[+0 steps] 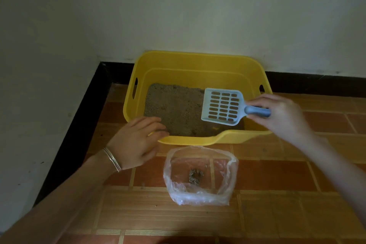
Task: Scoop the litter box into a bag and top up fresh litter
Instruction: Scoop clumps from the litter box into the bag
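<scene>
A yellow litter box stands on the tiled floor against the wall, with brown litter covering its bottom. My right hand holds a pale blue slotted scoop by its handle; the empty scoop head hovers over the box's right side. My left hand rests on the box's near left rim, fingers curled over the edge. A clear plastic bag stands open on the floor just in front of the box, with a small dark clump at its bottom.
The box sits in a corner: white walls behind and to the left, with a black skirting along the floor. Orange-brown floor tiles extend to the right and toward me.
</scene>
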`<state>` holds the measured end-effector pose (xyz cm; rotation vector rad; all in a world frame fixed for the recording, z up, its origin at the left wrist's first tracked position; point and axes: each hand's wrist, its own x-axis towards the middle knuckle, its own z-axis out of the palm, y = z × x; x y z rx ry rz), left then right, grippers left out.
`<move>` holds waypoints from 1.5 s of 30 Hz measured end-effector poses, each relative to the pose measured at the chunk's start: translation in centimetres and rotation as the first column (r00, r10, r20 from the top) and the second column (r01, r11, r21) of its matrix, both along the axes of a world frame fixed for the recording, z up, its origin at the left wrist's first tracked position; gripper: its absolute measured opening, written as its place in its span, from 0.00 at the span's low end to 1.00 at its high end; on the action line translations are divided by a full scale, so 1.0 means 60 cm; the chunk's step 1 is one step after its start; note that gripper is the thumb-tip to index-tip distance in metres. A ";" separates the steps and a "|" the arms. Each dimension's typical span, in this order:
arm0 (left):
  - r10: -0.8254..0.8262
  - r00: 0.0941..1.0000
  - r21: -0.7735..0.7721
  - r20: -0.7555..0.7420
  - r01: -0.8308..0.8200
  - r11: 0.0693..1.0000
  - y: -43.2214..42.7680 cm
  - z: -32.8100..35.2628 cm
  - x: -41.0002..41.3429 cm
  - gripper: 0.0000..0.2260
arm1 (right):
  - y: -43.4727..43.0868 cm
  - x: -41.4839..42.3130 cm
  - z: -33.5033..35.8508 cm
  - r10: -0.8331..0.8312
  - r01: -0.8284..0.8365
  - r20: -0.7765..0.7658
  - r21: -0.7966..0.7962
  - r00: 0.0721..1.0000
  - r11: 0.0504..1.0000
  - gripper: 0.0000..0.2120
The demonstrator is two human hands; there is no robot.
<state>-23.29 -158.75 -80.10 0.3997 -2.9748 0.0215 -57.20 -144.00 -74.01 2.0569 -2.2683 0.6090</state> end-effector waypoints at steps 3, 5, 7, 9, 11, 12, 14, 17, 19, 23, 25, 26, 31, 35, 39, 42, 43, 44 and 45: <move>0.090 0.995 -0.004 0.047 -0.090 0.996 -0.043 0.010 0.010 0.18 | -0.061 -0.009 -0.026 -0.004 0.018 -0.065 0.211 0.998 0.977 0.14; 0.136 0.988 0.006 0.070 -0.137 0.991 -0.063 0.008 0.015 0.19 | -0.093 -0.011 -0.050 0.028 0.019 -0.123 0.366 0.992 0.930 0.13; 0.164 0.983 0.034 0.079 -0.167 0.985 -0.074 0.002 0.018 0.21 | -0.114 -0.014 -0.073 0.081 0.009 -0.163 0.491 0.983 0.871 0.13; 0.176 0.982 0.064 0.063 -0.180 0.982 -0.078 -0.009 0.022 0.22 | -0.125 -0.018 -0.092 0.125 -0.002 -0.172 0.582 0.977 0.814 0.12; 0.186 0.982 0.081 0.032 -0.188 0.979 -0.077 -0.021 0.023 0.21 | -0.133 -0.025 -0.112 0.135 -0.020 -0.132 0.642 0.982 0.767 0.11; 0.188 0.982 0.086 0.011 -0.189 0.978 -0.075 -0.026 0.023 0.21 | -0.136 -0.027 -0.117 0.116 -0.030 -0.088 0.659 0.989 0.752 0.11; 0.208 0.977 0.106 -0.033 -0.204 0.973 -0.074 -0.037 0.022 0.19 | -0.148 -0.033 -0.136 0.071 -0.061 0.013 0.673 0.997 0.737 0.10; 0.230 0.970 0.130 -0.076 -0.219 0.967 -0.071 -0.044 0.019 0.19 | -0.164 -0.029 -0.160 0.056 -0.130 0.132 0.667 0.990 0.733 0.10; 0.232 0.969 0.142 -0.085 -0.218 0.966 -0.071 -0.046 0.019 0.19 | -0.174 -0.015 -0.172 0.058 -0.174 0.197 0.648 0.979 0.741 0.11; 0.228 0.969 0.146 -0.094 -0.213 0.966 -0.071 -0.044 0.018 0.18 | -0.198 0.015 -0.183 0.056 -0.236 0.293 0.628 0.954 0.741 0.12; 0.234 0.967 0.153 -0.097 -0.217 0.964 -0.070 -0.043 0.017 0.18 | -0.209 0.030 -0.190 0.053 -0.268 0.346 0.613 0.937 0.743 0.12; 0.237 0.967 0.158 -0.097 -0.220 0.963 -0.069 -0.043 0.017 0.18 | -0.214 0.038 -0.193 0.058 -0.285 0.366 0.604 0.929 0.744 0.12; 0.244 0.964 0.189 -0.110 -0.221 0.957 -0.068 -0.045 0.015 0.18 | -0.240 0.086 -0.208 0.077 -0.337 0.446 0.541 0.892 0.770 0.10; 0.254 0.959 0.219 -0.122 -0.224 0.950 -0.065 -0.047 0.015 0.19 | -0.255 0.128 -0.225 0.083 -0.353 0.491 0.490 0.867 0.797 0.11; 0.257 0.959 0.229 -0.117 -0.226 0.947 -0.066 -0.045 0.013 0.19 | -0.273 0.139 -0.227 0.097 -0.365 0.502 0.470 0.860 0.804 0.13; 0.263 0.958 0.238 -0.116 -0.230 0.944 -0.066 -0.044 0.014 0.18 | -0.279 0.128 -0.222 0.102 -0.421 0.556 0.484 0.825 0.767 0.13; 0.265 0.957 0.239 -0.118 -0.231 0.943 -0.066 -0.044 0.014 0.18 | -0.280 0.120 -0.221 0.097 -0.437 0.574 0.492 0.813 0.753 0.13; 0.268 0.956 0.241 -0.120 -0.233 0.942 -0.065 -0.044 0.013 0.18 | -0.281 0.109 -0.220 0.084 -0.446 0.591 0.499 0.802 0.743 0.13; 0.272 0.954 0.244 -0.123 -0.237 0.940 -0.065 -0.043 0.012 0.18 | -0.282 0.098 -0.219 0.064 -0.446 0.606 0.507 0.793 0.738 0.13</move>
